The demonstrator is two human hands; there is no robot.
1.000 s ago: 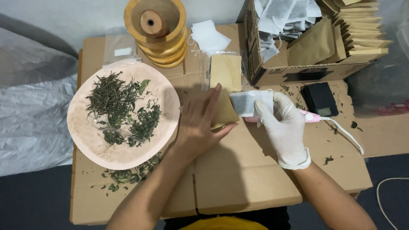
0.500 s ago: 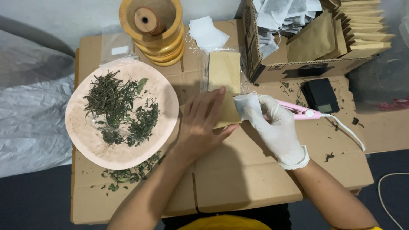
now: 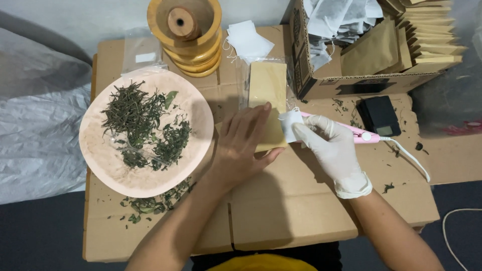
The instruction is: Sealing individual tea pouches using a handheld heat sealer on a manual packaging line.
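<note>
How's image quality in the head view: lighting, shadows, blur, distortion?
Head view: even, soft overhead light, no glare; left hand throws a soft shadow onto the cardboard table below it; gloved right hand and the pink plate of dried leaves are sharp, no motion blur; mild wide-angle bowing at the edges, corners slightly darker.

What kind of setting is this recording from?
Probably a small home-style tea-packing bench, not a factory: a pink tray of dried green leaves, a cardboard box stuffed with kraft pouches and white filter bags, and flattened cardboard as the worktop.
</note>
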